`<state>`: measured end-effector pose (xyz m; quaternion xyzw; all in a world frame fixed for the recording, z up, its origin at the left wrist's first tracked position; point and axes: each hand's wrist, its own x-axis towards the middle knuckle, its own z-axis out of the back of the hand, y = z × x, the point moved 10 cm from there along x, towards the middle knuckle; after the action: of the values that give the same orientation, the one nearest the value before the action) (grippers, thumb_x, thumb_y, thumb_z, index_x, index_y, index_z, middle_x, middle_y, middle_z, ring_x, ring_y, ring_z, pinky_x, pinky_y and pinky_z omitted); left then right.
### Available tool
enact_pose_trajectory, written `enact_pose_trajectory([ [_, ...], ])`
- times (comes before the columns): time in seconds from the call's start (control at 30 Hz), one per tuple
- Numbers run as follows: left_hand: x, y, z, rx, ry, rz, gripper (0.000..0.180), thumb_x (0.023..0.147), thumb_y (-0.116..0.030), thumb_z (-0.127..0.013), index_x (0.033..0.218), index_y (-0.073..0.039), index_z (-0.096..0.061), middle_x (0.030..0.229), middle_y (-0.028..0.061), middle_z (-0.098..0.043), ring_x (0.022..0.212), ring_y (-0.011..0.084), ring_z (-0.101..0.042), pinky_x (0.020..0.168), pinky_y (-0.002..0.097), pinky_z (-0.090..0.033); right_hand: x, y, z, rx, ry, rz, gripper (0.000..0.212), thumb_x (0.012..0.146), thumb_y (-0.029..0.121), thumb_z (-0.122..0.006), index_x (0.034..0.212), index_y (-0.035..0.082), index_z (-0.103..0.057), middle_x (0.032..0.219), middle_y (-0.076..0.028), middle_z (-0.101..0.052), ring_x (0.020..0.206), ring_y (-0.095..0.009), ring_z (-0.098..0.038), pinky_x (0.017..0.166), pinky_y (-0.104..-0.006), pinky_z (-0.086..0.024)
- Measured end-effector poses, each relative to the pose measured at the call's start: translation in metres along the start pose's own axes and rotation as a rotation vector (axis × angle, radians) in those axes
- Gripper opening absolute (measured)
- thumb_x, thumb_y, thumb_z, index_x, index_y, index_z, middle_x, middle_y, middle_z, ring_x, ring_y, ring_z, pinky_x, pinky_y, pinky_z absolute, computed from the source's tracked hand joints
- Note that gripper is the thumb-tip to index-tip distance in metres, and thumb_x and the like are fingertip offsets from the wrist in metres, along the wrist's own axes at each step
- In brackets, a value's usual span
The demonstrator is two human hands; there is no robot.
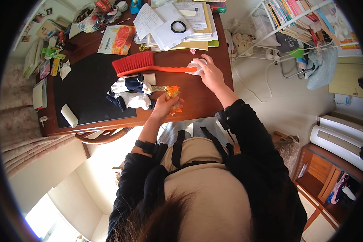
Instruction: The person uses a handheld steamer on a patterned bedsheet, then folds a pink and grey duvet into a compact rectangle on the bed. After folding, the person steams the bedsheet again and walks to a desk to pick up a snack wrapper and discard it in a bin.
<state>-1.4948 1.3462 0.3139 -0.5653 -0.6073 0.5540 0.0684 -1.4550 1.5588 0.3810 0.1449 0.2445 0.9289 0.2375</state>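
Near the desk's front edge, my left hand [164, 107] is closed around a crumpled orange and yellow wrapper [174, 91]. Farther right, my right hand [212, 76] has its fingers curled on a crumpled white piece [193, 68], which looks like tissue or thin plastic. The end of a red brush's handle [171, 69] meets that white piece; its bristles [133, 63] point away from me. Left of my left hand lies a bunched white and navy cloth [130, 92]. A patterned strip [159, 88] sits between the cloth and the wrapper.
Under the cloth spreads a black desk mat [84, 86] on the brown desk [205, 103]. Stacked papers [169, 34] with a black ring [178, 26] lie at the back, beside an orange printed sheet [117, 39]. A white rack [284, 30] stands right; a chair [103, 138] sits below the desk's edge.
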Motion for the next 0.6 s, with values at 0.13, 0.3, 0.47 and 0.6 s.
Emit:
enact_pose_trajectory([
  [0.13, -0.005, -0.004, 0.003, -0.031, -0.004, -0.038, 0.024, 0.094, -0.012, -0.058, 0.115, -0.001, -0.053, 0.094, 0.0105, -0.067, 0.083, 0.0175, -0.066, 0.075, 0.0302, -0.054, -0.009, -0.015, -0.016, 0.008, -0.051, -0.037, 0.029, 0.08, 0.001, -0.059, 0.107, 0.011, -0.061, 0.11, -0.012, -0.055, 0.091, -0.037, -0.062, 0.076, -0.0458, -0.052],
  [0.3, -0.008, -0.005, 0.014, -0.047, -0.041, -0.023, 0.025, 0.095, -0.011, -0.056, 0.117, -0.001, -0.053, 0.094, 0.0115, -0.067, 0.083, 0.0189, -0.066, 0.076, 0.0308, -0.054, -0.029, -0.065, -0.023, -0.063, -0.01, -0.316, 0.016, 0.082, 0.006, -0.061, 0.097, 0.005, -0.064, 0.098, -0.014, -0.061, 0.089, -0.036, -0.063, 0.074, -0.0449, -0.052],
  [0.47, -0.003, -0.01, 0.016, -0.083, -0.06, -0.03, 0.027, 0.095, -0.01, -0.054, 0.119, 0.0, -0.051, 0.093, 0.0115, -0.066, 0.082, 0.0197, -0.066, 0.073, 0.0315, -0.055, -0.058, -0.054, 0.012, 0.329, -0.199, -0.404, 0.015, 0.081, 0.012, -0.065, 0.089, 0.0, -0.066, 0.084, -0.018, -0.067, 0.079, -0.03, -0.067, 0.068, -0.0375, -0.053],
  [0.6, 0.011, -0.017, 0.001, -0.036, -0.042, -0.038, 0.024, 0.094, -0.011, -0.055, 0.116, -0.001, -0.054, 0.094, 0.0101, -0.066, 0.081, 0.0187, -0.066, 0.071, 0.0305, -0.055, -0.074, 0.026, -0.002, 0.814, 0.02, -0.195, 0.016, 0.084, 0.009, -0.067, 0.095, -0.002, -0.062, 0.087, -0.012, -0.066, 0.072, -0.015, -0.065, 0.062, -0.0273, -0.052],
])
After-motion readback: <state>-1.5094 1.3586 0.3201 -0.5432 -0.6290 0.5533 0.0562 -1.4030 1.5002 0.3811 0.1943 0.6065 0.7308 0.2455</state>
